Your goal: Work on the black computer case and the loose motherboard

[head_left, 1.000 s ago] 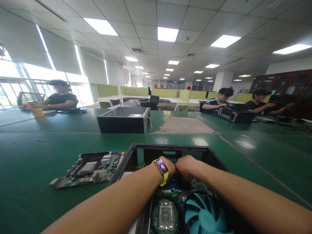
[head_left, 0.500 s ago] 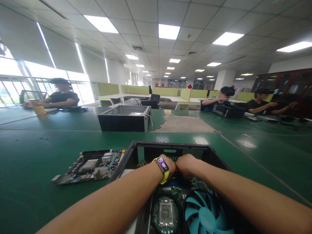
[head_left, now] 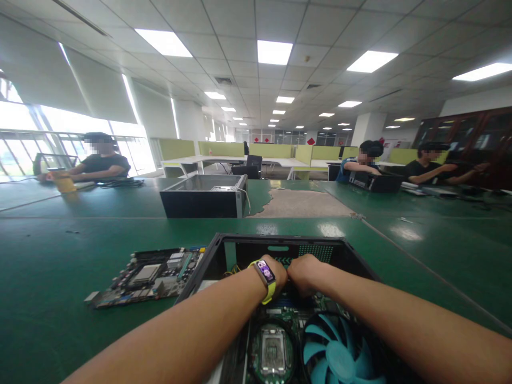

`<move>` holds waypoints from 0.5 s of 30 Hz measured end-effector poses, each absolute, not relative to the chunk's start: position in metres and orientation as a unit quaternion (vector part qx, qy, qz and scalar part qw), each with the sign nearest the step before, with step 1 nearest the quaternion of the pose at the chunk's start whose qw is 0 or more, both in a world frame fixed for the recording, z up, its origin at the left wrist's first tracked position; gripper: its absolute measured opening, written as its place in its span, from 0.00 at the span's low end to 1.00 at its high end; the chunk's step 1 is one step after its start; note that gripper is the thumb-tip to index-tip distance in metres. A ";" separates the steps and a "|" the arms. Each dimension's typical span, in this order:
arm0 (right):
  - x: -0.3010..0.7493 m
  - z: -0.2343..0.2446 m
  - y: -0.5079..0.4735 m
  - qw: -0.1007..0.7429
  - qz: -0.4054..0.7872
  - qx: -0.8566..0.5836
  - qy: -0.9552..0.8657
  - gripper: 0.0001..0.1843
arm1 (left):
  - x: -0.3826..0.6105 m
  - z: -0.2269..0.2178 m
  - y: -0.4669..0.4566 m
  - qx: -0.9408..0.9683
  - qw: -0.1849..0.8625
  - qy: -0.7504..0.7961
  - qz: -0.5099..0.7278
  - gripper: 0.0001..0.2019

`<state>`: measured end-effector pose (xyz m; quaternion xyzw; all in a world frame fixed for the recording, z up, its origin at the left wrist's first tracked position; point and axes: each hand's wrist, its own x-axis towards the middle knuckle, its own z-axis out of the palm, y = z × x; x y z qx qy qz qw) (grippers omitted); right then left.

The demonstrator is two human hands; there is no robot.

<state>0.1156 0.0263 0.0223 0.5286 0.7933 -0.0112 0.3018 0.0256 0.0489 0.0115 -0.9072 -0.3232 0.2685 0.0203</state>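
Note:
Both of my hands reach into an open black computer case (head_left: 280, 238), close together over the far part of the green motherboard (head_left: 296, 318). My left hand (head_left: 279, 273) is curled, with a yellow-strapped smart band (head_left: 265, 273) on its wrist. Beside it my right hand (head_left: 307, 273) is also closed, knuckles up. The fingertips of both point down and away, so whatever they grip is hidden. Nearer to me lie a bare CPU socket (head_left: 273, 351) and a cooling fan (head_left: 340, 354) with turquoise blades. Yellow wires (head_left: 232, 271) show left of my left hand.
A loose motherboard (head_left: 160, 274) lies on the green table (head_left: 48, 266), left of the case. Beyond stands another open case (head_left: 202, 204), with a worn patch (head_left: 300, 204) to its right. One person (head_left: 102, 160) sits at the left, two others work at the right.
My hands keep almost the same place and closed shape inside the case. Across the table, the nearer person on the right has lowered an arm into a case. The view has shifted slightly.

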 end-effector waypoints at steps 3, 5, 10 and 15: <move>0.115 0.026 0.025 0.309 -0.014 0.525 0.793 0.27 | 0.026 0.014 0.048 -0.898 0.033 -0.324 0.296 0.26; 0.115 0.028 0.024 0.312 -0.013 0.524 0.792 0.28 | 0.027 0.016 0.047 -0.897 0.034 -0.321 0.303 0.26; 0.115 0.027 0.025 0.319 -0.011 0.523 0.790 0.30 | 0.027 0.018 0.046 -0.898 0.031 -0.314 0.307 0.22; 0.116 0.024 0.028 0.316 -0.011 0.521 0.793 0.28 | 0.027 0.020 0.046 -0.898 0.026 -0.304 0.317 0.22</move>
